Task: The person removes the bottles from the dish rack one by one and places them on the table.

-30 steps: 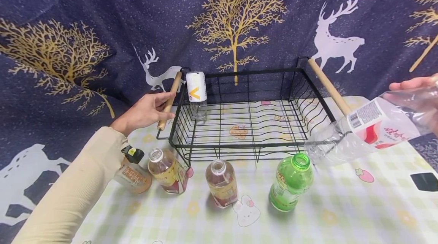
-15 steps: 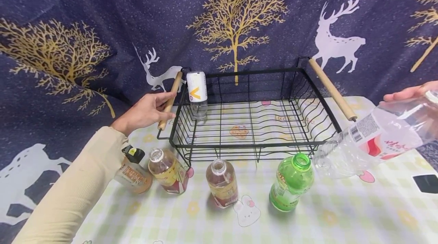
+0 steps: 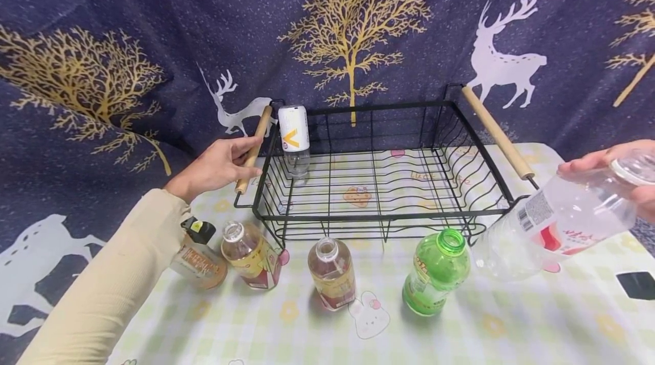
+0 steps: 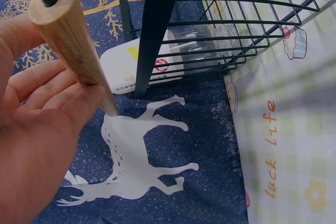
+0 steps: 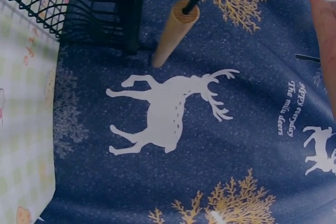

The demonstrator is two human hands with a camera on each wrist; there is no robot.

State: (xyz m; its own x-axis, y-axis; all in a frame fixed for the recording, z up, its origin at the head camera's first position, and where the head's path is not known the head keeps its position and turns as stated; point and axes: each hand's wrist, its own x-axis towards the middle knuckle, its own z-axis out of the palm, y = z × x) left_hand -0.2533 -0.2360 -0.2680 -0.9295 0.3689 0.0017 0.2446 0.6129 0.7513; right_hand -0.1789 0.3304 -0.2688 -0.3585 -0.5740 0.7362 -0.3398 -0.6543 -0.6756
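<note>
A black wire basket (image 3: 358, 219) with wooden handles stands on the table. My left hand (image 3: 217, 166) grips its left wooden handle (image 3: 254, 152); in the left wrist view the fingers (image 4: 52, 87) wrap that handle. A clear bottle with a white label (image 3: 294, 132) stands upside down in the basket's back left corner. At the right, my right hand (image 3: 626, 174) holds a large clear plastic bottle (image 3: 563, 228) with a white and red label. That bottle is tilted, its neck toward the hand and its base low beside the basket's front right corner. The right wrist view catches only its edge.
In front of the basket stand a green bottle (image 3: 435, 274), two uncapped bottles with yellow and red labels, one central (image 3: 331, 277) and one further left (image 3: 252, 257), and an orange-labelled bottle (image 3: 197, 262) partly behind my left sleeve. A dark patterned cloth (image 3: 245, 29) hangs behind.
My right hand has moved slightly left and down with the large bottle, whose base has lowered and shifted from over the basket's edge to beside it. The left hand stays on the handle.
</note>
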